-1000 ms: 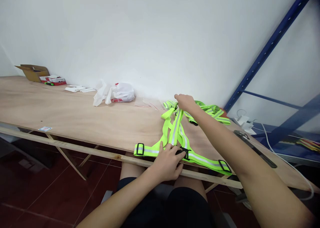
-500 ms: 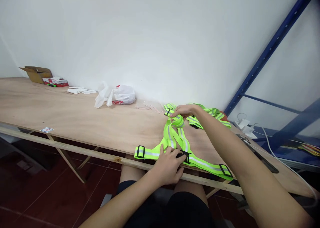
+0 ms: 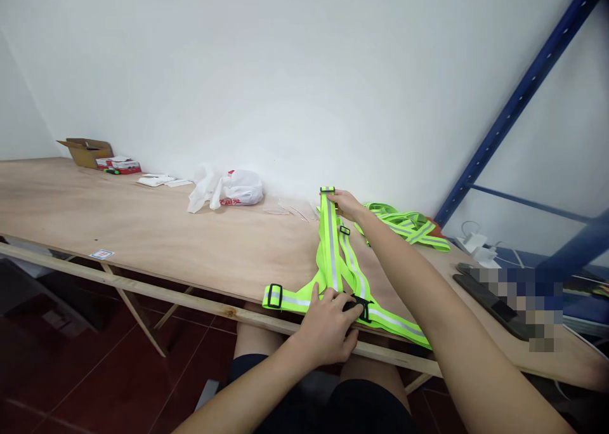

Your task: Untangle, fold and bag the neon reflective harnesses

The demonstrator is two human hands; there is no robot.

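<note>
A neon-green reflective harness (image 3: 330,247) with grey stripes and black slide adjusters lies along the table's front edge. At its black buckle (image 3: 364,308), my left hand (image 3: 329,328) is closed over the straps, covering part of the buckle. My right hand (image 3: 346,203) reaches to the far side and pinches a strap just beside its black adjuster, drawing that strap out straight from the buckle. One side strap with an adjuster (image 3: 274,296) extends left along the edge. The other side strap runs right, partly behind my right forearm.
More green reflective straps (image 3: 406,223) are piled behind my right arm. A white plastic bag (image 3: 242,187), papers (image 3: 156,180), a red-and-white box (image 3: 121,165) and an open cardboard box (image 3: 88,153) line the wall. A blue metal rack (image 3: 514,101) stands at right.
My right hand has moved away from me and a little upward, pulling the bunched strap out straight. My left hand stays at the buckle. The view has shifted slightly.
</note>
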